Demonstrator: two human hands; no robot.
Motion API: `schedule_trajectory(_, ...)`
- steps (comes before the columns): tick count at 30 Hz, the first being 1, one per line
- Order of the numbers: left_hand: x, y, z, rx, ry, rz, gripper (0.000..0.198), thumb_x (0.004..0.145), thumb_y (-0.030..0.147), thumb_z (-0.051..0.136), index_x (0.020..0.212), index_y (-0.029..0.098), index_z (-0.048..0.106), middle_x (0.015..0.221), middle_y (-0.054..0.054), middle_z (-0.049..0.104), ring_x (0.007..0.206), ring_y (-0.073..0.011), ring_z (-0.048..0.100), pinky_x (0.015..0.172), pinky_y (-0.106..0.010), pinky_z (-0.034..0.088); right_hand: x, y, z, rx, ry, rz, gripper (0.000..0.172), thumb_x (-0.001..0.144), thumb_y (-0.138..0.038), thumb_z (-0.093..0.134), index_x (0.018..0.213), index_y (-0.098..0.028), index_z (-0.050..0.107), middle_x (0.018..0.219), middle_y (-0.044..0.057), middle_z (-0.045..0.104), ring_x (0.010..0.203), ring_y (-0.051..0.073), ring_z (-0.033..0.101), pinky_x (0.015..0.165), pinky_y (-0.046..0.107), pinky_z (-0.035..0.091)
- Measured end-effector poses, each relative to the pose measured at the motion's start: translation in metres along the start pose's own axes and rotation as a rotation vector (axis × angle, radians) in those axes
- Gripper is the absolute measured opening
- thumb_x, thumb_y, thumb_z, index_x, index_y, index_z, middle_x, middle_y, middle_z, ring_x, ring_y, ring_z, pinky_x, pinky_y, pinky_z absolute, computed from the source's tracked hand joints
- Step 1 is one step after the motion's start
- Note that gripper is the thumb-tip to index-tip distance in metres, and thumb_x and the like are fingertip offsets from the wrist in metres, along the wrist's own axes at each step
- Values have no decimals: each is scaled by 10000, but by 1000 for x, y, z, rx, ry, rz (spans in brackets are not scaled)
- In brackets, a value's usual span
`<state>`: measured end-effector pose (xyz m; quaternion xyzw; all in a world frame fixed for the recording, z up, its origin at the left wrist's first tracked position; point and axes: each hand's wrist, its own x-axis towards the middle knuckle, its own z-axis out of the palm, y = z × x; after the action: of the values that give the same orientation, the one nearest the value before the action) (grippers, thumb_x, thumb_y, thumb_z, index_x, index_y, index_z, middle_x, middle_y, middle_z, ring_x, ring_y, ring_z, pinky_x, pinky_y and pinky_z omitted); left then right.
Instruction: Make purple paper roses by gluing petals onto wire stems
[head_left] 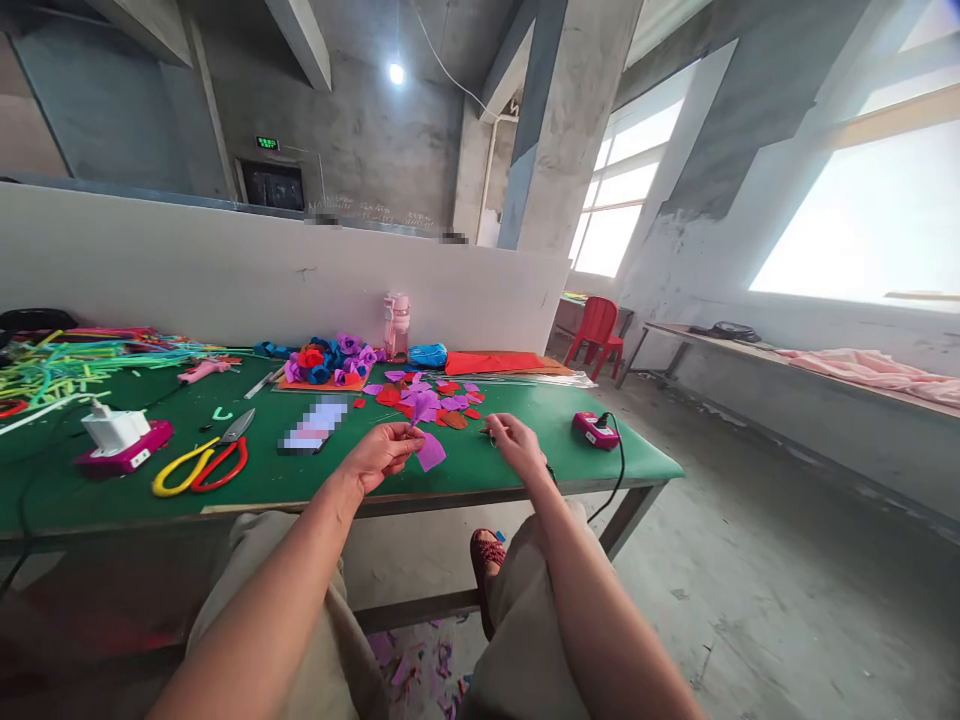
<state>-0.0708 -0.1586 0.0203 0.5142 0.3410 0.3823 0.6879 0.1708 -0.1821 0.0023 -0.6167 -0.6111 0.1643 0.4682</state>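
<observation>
Purple paper, likely light and easily torn, best taken by an edge, was pinched in the left hand. Whether the right hand held anything was unclear.

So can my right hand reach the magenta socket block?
Probably yes: bare green tabletop lies between your right hand and the socket block, though that hand seems to pinch something small.

A craft workshop: left of the left grip, scissors and a glue gun lie on the desk; just beyond it, cut petals; below it, scraps litter the floor; far beyond, what looks like an exit sign on a raw concrete wall.
</observation>
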Motion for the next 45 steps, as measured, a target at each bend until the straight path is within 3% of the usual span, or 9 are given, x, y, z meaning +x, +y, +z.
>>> schedule_trajectory(3, -2, 3, -2, -7, 55, 20, 301, 542, 250, 813, 725, 134, 603, 480, 88, 396, 346, 11, 215, 354, -167, 81, -21, -28, 22, 285, -331, -77, 476, 886, -490, 354, 1157, -186, 600, 946, 52, 673, 550, 113, 552, 503, 240, 404)
schedule_trajectory(9, -5, 18, -23, -96, 185, 164, 313, 501, 214, 821, 711, 132, 603, 455, 105, 353, 346, 8, 205, 347, -161, 106, -52, -69, 20, 261, -1266, -118, 290, 767, -412, 593, 783, -154, 726, 663, 1, 669, 397, 44, 449, 407, 176, 328)
schedule_trajectory(11, -7, 20, -26, -75, 188, 166, 309, 512, 230, 816, 714, 134, 602, 458, 103, 357, 347, 6, 206, 347, -165, 109, -52, -71, 13, 284, -1434, -115, 308, 747, -431, 614, 778, -143, 720, 662, 9, 669, 394, 41, 434, 396, 174, 318)
schedule_trajectory(13, -8, 19, -24, -8, 184, 155, 301, 528, 251, 806, 718, 138, 602, 472, 96, 379, 347, 5, 207, 349, -169, 110, -46, -64, 9, 342, -1258, -69, 371, 774, -477, 568, 753, -132, 701, 637, 16, 655, 380, 36, 389, 379, 180, 287)
schedule_trajectory(16, -8, 14, -14, 159, 159, 123, 280, 557, 279, 781, 733, 137, 616, 507, 75, 434, 355, 3, 221, 356, -178, 106, -31, -47, 11, 460, -601, 41, 397, 784, -504, 529, 710, -137, 661, 578, -5, 590, 393, 39, 342, 386, 190, 252)
schedule_trajectory(18, -9, 12, -7, 263, 148, 101, 264, 572, 293, 760, 737, 136, 626, 534, 59, 473, 367, -4, 238, 360, -186, 106, -23, -38, 17, 507, -335, 89, 358, 746, -490, 570, 745, -143, 658, 608, -10, 573, 442, 51, 388, 425, 193, 293)
schedule_trajectory(30, -11, 5, 17, 437, 195, 168, 156, 583, 249, 718, 681, 142, 662, 551, 24, 564, 460, -70, 385, 433, -203, 235, -29, -52, 49, 438, -343, 152, 229, 669, -362, 589, 622, -143, 638, 521, -30, 527, 498, 85, 416, 488, 219, 300)
schedule_trajectory(38, -6, 0, 14, 315, 200, 177, 245, 693, 357, 628, 750, 119, 638, 696, -21, 610, 444, -41, 349, 425, -188, 243, -13, -38, 41, 639, 5, 207, 221, 634, -370, 597, 599, -151, 604, 504, -30, 498, 501, 96, 424, 521, 236, 344)
schedule_trajectory(45, -7, -7, 20, 196, 113, 188, 321, 714, 414, 650, 864, 162, 519, 777, -62, 691, 590, -129, 592, 607, -260, 441, -7, -37, 45, 782, 197, 226, 222, 623, -376, 600, 616, -154, 613, 511, -29, 487, 501, 100, 415, 525, 240, 346)
